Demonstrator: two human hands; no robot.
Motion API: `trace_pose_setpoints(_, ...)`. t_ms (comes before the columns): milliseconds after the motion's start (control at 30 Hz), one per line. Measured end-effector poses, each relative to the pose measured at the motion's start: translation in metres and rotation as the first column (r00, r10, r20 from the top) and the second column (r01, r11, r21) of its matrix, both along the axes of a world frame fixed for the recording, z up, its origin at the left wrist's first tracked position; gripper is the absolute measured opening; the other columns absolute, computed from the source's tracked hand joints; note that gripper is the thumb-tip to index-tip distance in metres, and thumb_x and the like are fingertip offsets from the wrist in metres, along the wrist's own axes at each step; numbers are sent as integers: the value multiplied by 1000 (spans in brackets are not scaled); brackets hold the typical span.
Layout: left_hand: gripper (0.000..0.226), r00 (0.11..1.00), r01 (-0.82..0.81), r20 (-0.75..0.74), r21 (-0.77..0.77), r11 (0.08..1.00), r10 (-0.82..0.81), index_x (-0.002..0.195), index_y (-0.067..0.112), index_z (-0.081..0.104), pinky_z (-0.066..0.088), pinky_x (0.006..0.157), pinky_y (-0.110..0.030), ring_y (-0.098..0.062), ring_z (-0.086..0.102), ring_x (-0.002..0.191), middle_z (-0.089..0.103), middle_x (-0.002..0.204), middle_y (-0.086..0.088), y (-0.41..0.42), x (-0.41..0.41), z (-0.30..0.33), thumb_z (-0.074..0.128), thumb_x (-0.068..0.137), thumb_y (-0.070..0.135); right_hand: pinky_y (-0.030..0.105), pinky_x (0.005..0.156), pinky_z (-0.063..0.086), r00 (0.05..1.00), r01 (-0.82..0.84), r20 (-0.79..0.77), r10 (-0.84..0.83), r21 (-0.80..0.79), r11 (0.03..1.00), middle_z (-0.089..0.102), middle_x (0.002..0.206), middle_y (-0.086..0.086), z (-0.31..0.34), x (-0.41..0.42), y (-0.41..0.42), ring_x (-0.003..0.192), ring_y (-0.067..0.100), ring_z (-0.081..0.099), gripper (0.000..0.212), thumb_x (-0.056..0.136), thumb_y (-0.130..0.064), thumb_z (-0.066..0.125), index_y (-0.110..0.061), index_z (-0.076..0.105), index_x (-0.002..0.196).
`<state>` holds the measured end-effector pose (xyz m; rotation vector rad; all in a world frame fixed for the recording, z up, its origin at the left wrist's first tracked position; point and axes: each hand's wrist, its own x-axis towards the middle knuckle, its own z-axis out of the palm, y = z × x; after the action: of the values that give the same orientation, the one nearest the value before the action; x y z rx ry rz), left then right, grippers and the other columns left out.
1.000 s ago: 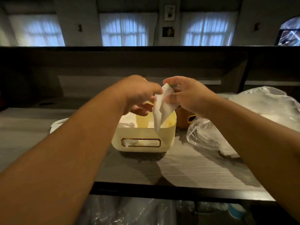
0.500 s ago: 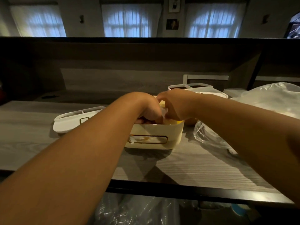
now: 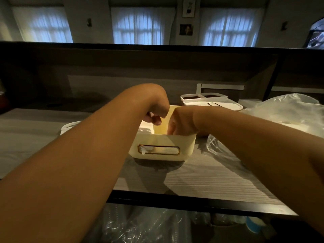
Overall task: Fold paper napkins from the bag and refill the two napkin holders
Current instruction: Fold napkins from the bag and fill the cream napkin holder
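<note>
A cream napkin holder (image 3: 185, 148) with a gold-framed slot in its front stands mid-counter. White napkins (image 3: 145, 128) lie inside it on the left, and one pokes out of the slot. My left hand (image 3: 156, 112) hovers over the holder's opening with its fingers curled shut. My right hand (image 3: 182, 123) reaches down into the holder; its fingertips are hidden behind the front wall. No loose napkin shows in either hand. A second white holder (image 3: 213, 104) with a gold-framed slot sits behind on the right. The clear plastic napkin bag (image 3: 289, 114) lies far right.
A white lid (image 3: 68, 126) lies left of the holder, partly behind my left forearm. A raised dark ledge (image 3: 157, 50) runs along the back of the grey wood-grain counter (image 3: 201, 179). More clear plastic (image 3: 140, 225) sits below the counter's dark front edge.
One second ago both hands held a folded white napkin above the holder. They have dropped to the holder, the right hand went inside, and the napkin is out of sight.
</note>
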<state>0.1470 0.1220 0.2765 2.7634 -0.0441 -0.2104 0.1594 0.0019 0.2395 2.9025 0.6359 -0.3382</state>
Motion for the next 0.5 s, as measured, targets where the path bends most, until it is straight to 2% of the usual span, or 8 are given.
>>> trace_pose_setpoints(67,20,997,-11,79,-30,999,14,82,4,67,47,51,-23,-15,59,56,68,70,-7,1,-3,3,57,97,12,28,93,51,1000,5,-27,-3,55,998,67,127,1,11,-5,-2,104,16,64,39,96,-27,65,-19,62,134)
trace_pose_setpoints(133,23,992,-4,122,-75,997,13,83,1,70,49,56,-27,-18,60,58,70,69,-9,-1,-5,5,54,97,10,27,91,49,999,35,-6,-35,190,981,68,123,-3,32,-16,-15,103,14,65,41,94,-28,68,-20,62,134)
trace_pose_setpoints(233,23,973,83,228,-240,967,-27,91,0,73,57,67,-33,-21,66,71,73,86,-17,-18,-9,8,54,98,11,25,81,49,971,71,178,-160,422,904,72,106,-9,56,-33,-57,92,9,65,35,85,-26,76,-27,71,119)
trace_pose_setpoints(300,19,936,196,345,-341,920,-71,96,5,71,61,71,-35,-19,71,77,72,88,-14,-42,-17,11,54,99,12,24,79,53,942,134,198,-272,519,844,73,95,-10,56,-42,-95,87,9,68,27,82,-22,78,-28,75,108)
trace_pose_setpoints(400,14,877,386,455,-475,791,-155,97,15,65,63,65,-36,-18,73,74,70,89,-7,-93,-34,5,53,98,9,35,87,57,872,330,167,-460,495,804,74,90,-1,38,-44,-151,86,17,69,14,90,-23,72,-21,75,103)
trace_pose_setpoints(467,16,859,465,460,-517,718,-225,105,19,63,63,71,-41,-19,72,80,69,94,-6,-132,-39,-13,55,96,10,37,93,54,817,434,211,-537,388,813,72,98,2,18,-41,-185,92,21,66,20,93,-27,69,-17,74,110)
trace_pose_setpoints(500,20,857,480,448,-518,707,-254,112,21,62,62,77,-43,-20,71,87,69,99,-5,-152,-39,-25,56,95,12,34,93,52,805,452,241,-543,343,823,70,102,2,7,-40,-199,93,20,63,22,94,-25,68,-17,72,114)
